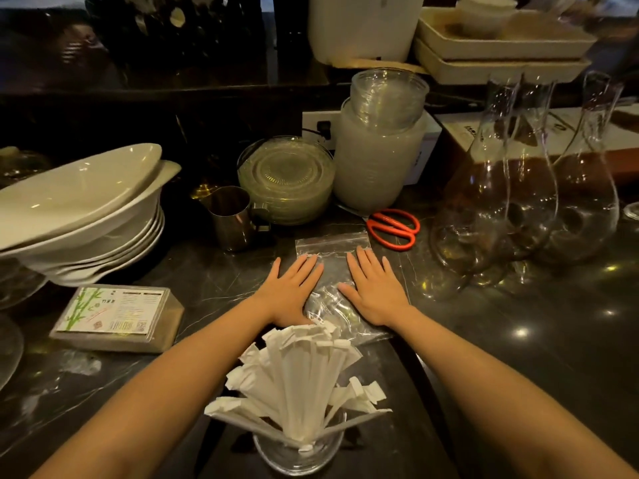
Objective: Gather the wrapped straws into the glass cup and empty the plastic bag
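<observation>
A glass cup [300,456] stands at the near edge of the dark counter, holding a fan of several white paper-wrapped straws [304,378]. Beyond it a clear zip plastic bag [333,247] lies flat and looks see-through with nothing visible inside. My left hand [292,290] rests palm down on the bag's left side, fingers spread. My right hand [375,288] lies palm down on its right side, fingers spread. Neither hand grips anything.
Stacked white bowls [86,209] and a bamboo-printed box [117,318] sit at left. A steel jug [233,217], glass plates [287,179] and stacked plastic lids [378,150] stand behind the bag. Orange scissors [394,228] and glass decanters [525,202] are at right.
</observation>
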Demonstrator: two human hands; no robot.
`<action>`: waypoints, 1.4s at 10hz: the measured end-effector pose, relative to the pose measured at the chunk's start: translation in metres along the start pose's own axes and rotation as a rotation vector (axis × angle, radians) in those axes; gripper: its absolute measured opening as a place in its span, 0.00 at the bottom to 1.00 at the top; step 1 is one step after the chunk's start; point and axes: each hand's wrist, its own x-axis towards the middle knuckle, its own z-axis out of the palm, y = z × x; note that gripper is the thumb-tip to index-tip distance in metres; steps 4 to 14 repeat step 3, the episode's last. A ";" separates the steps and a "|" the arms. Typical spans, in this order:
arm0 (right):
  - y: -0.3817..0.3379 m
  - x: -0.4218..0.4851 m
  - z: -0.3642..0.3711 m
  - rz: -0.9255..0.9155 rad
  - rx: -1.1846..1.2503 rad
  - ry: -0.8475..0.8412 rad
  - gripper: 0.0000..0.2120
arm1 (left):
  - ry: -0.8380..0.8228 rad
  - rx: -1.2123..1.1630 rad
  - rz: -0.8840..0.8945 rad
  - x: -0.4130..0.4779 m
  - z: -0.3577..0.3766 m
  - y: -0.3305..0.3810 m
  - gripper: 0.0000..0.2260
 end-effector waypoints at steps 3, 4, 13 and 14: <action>-0.015 -0.025 -0.049 0.009 0.137 0.013 0.30 | 0.143 -0.089 -0.126 -0.049 -0.020 -0.014 0.30; -0.015 -0.025 -0.049 0.009 0.137 0.013 0.30 | 0.143 -0.089 -0.126 -0.049 -0.020 -0.014 0.30; -0.015 -0.025 -0.049 0.009 0.137 0.013 0.30 | 0.143 -0.089 -0.126 -0.049 -0.020 -0.014 0.30; -0.015 -0.025 -0.049 0.009 0.137 0.013 0.30 | 0.143 -0.089 -0.126 -0.049 -0.020 -0.014 0.30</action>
